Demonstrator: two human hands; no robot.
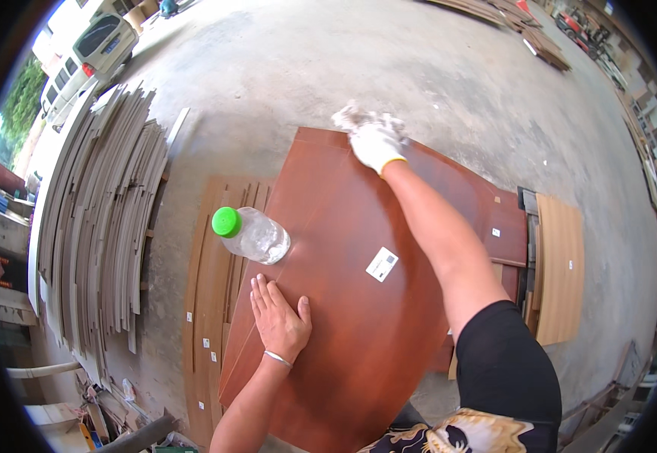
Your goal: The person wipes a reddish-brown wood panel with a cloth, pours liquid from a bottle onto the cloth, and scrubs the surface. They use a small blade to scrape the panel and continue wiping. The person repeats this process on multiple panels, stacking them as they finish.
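Note:
A large reddish-brown wooden panel (343, 317) lies in front of me, with a white label (382, 264) near its middle. My left hand (279, 321) is bare and rests flat on the panel's left side, fingers stretched out. Just beyond it stands a clear plastic bottle (260, 238) with a green cap, on the panel's left edge. My right hand (374, 147), in a white glove with a yellow cuff, reaches to the panel's far edge. It presses a crumpled greyish-white rag (351, 115), smeared by motion; the fingers are partly hidden.
Long grey-brown strips (106, 219) are stacked at the left. Brown boards (206, 302) lie left of the panel, and a light wood board (558, 268) lies to its right. More planks (547, 49) sit at the far right on the concrete floor (306, 60). A white van (106, 45) is parked far left.

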